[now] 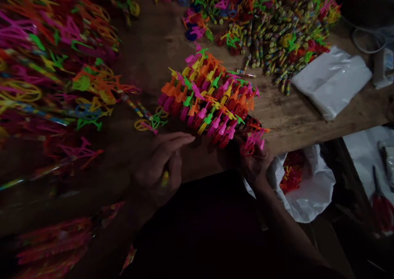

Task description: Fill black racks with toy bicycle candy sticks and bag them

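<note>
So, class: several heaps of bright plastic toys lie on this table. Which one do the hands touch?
The neatly stacked bundle at the table's near edge; left hand and right hand flank it. The others lie loose and untouched.

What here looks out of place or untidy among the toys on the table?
One wrapped stick lies alone on the wooden table, apart from the heap of sticks. A few loose propeller pieces lie scattered near the left hand, outside the neat bundle.
</note>
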A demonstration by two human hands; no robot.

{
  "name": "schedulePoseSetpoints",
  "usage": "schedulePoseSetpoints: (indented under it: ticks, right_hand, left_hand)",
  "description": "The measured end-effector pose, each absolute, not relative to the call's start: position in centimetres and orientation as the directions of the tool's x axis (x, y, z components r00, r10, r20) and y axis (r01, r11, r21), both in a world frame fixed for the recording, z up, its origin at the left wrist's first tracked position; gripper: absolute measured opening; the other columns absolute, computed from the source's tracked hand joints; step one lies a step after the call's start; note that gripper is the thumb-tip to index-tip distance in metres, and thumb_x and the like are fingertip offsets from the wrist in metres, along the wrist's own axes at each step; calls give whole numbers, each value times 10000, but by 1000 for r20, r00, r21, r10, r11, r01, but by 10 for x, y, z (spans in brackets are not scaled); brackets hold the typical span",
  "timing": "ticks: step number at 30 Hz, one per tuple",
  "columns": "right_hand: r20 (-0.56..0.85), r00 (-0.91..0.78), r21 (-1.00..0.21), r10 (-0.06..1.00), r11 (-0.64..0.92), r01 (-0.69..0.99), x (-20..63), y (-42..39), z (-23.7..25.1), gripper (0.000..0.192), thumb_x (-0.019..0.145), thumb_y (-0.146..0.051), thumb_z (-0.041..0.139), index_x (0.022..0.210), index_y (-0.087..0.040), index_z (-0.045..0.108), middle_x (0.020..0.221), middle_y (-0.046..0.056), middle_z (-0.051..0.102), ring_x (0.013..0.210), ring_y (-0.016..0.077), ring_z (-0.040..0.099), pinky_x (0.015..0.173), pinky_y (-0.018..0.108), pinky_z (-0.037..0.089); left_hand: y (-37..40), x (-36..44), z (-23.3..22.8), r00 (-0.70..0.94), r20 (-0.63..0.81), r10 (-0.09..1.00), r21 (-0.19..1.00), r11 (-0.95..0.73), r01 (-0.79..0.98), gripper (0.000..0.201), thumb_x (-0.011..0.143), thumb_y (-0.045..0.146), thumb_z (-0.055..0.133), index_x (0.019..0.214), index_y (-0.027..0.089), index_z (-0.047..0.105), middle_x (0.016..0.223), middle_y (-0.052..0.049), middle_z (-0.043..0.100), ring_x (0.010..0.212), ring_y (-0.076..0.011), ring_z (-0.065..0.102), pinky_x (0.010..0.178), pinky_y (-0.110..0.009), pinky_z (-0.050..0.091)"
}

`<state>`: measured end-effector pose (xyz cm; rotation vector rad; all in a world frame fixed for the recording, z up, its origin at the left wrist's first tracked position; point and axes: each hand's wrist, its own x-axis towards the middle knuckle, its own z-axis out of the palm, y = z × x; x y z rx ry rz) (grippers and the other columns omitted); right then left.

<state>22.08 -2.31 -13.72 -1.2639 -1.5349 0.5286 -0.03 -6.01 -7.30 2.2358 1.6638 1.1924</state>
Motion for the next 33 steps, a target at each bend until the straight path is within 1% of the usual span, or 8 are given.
schedulePoseSetpoints:
  ticks: [3,7,13,16,20,24,29,33]
  right_hand:
    - [475,-91,-739,875,453,499,222,-23,-131,134,960,-307,607,941,-238,721,887,42,739,835,200,709,773,350,598]
    - [569,-111,-663,815,535,523,219,-22,-130,124,918,-176,602,1013,-236,655,870,34,685,797,193,667,700,317,553]
    - [614,-162,-590,772,585,556,214,-21,-136,166,924,-168,568,1074,-229,601,880,35,656,787,191,629,680,311,524]
    - [612,-138,-600,779,570,562,213,-21,-137,125,926,-154,559,1022,-221,605,837,31,646,755,182,611,664,298,501]
    - [557,-160,-655,815,550,518,215,-21,-135,122,934,-169,500,957,-211,612,816,42,630,756,189,601,668,305,506]
    - [503,-145,-710,852,503,492,220,-21,-133,130,952,-222,505,989,-219,629,858,44,672,798,188,659,710,304,551]
    - [608,-71,-676,790,563,475,219,-21,-134,147,979,-216,525,1056,-235,648,918,46,735,823,173,715,706,265,559]
    - [603,-63,-694,795,562,449,218,-21,-136,179,966,-191,543,1061,-250,682,958,47,733,884,195,703,746,308,561]
  left_hand:
    - [-58,0,-76,70,511,857,547,-387,742,300,933,-8,512,1125,171,657,1088,-38,738,979,-122,712,867,-245,599]
    - [-58,3,-76,79,533,843,541,-411,733,305,936,-10,506,1119,181,656,1084,-33,735,976,-113,712,854,-231,599]
    - [-60,9,-66,155,533,832,519,-466,717,317,940,6,512,1143,207,650,1097,-43,736,975,-128,717,846,-241,600]
    - [-63,17,-61,226,534,815,512,-524,680,357,950,20,508,1229,205,632,1189,-71,720,1058,-164,710,886,-286,606]
    - [-72,36,-62,377,577,725,458,-669,586,403,943,17,518,1308,164,607,1263,-117,700,1142,-189,689,980,-335,589]
    - [-84,56,-71,449,594,667,438,-737,515,322,979,79,509,1266,151,636,1205,-118,732,1062,-189,694,907,-336,604]
    - [-94,65,-83,444,582,682,487,-729,481,293,982,81,494,1220,143,655,1164,-108,747,979,-192,684,824,-335,599]
    - [-96,65,-88,409,554,725,531,-687,496,311,969,58,486,1209,155,658,1138,-92,752,957,-177,682,823,-320,594]
